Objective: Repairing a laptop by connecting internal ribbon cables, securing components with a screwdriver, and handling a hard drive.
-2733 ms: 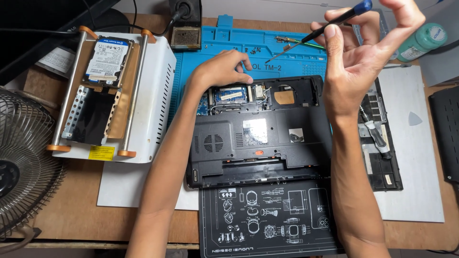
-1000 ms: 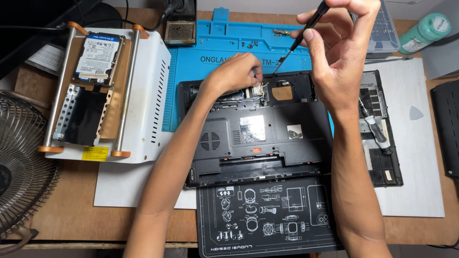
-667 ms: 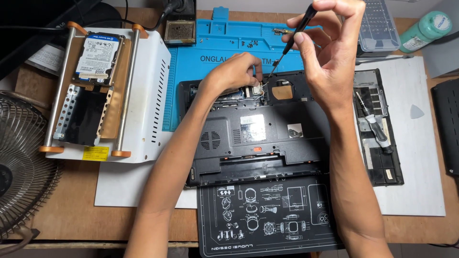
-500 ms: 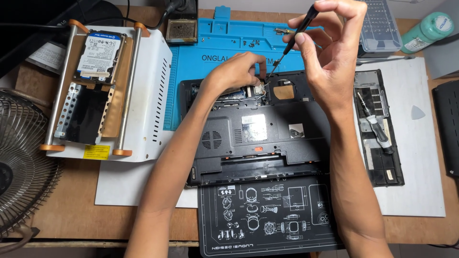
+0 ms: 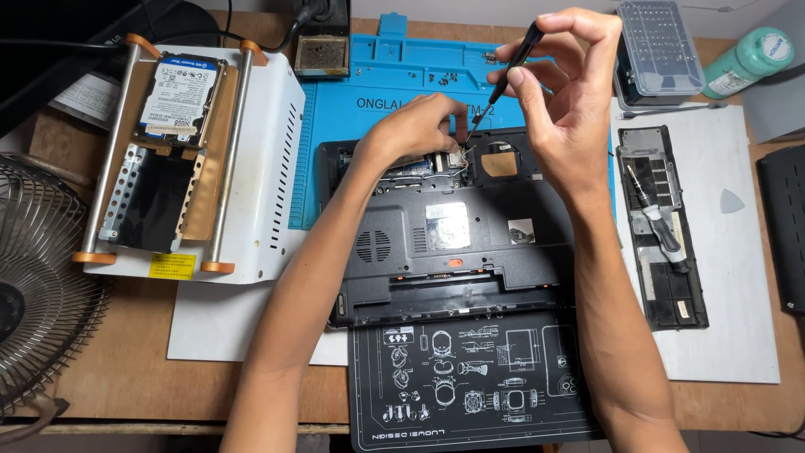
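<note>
Carefully, right hand [image 5: 570,109] pinches the screwdriver [image 5: 503,75] upright over the laptop [image 5: 453,243] bay; left hand [image 5: 415,130] presses the card, closed on nothing.

Both hands [image 5: 419,130] [image 5: 566,96] forward, fingers pinched.

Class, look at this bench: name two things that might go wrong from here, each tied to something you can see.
The screwdriver tip sits beside thin wires in the laptop bay, close to the left hand; a slip might nick them. The loose screws on the blue mat lie uncontained, so the right hand may scatter them.
</note>
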